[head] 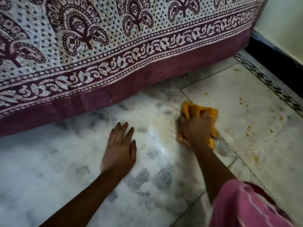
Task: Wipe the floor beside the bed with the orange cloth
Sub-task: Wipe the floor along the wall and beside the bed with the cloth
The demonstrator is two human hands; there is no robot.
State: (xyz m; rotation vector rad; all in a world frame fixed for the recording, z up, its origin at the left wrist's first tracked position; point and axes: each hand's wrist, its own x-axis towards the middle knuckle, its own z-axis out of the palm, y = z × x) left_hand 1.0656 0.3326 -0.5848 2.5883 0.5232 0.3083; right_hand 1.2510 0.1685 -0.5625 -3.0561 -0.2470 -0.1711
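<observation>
Beyond both hands, the bed is draped in a maroon and white paisley-printed cotton bedspread (114, 51) whose hem hangs just above the white grey-veined marble floor (49, 161). The left hand (120, 148) is laid flat on the marble with its fingers spread, empty, apparently as a prop for the body. To its right, the right hand (196, 128) is pressed down over the crumpled orange cloth (193, 108), fingers curled into the folds so that the cloth is gripped and pinned against the floor, on the seam between two slabs. Further right of that hand, small orange-yellow specks (242, 102) are scattered over the paler slab, towards the dark patterned floor border (268, 82) and the black skirting (278, 59).

The wiping is judged to be under way. It would be done well if even pressure were kept through the palm, the cloth were swept rightwards across the specks in overlapping passes, and a cleaner fold were turned under once soiled (the specks look dried on, so firmer rubbing may be needed).

The floor beneath the bed is hidden by the hem and shadow. The cloth's underside cannot be seen. The hands are slightly blurred, and a pink striped garment (246, 205) is cut off at the lower right.
</observation>
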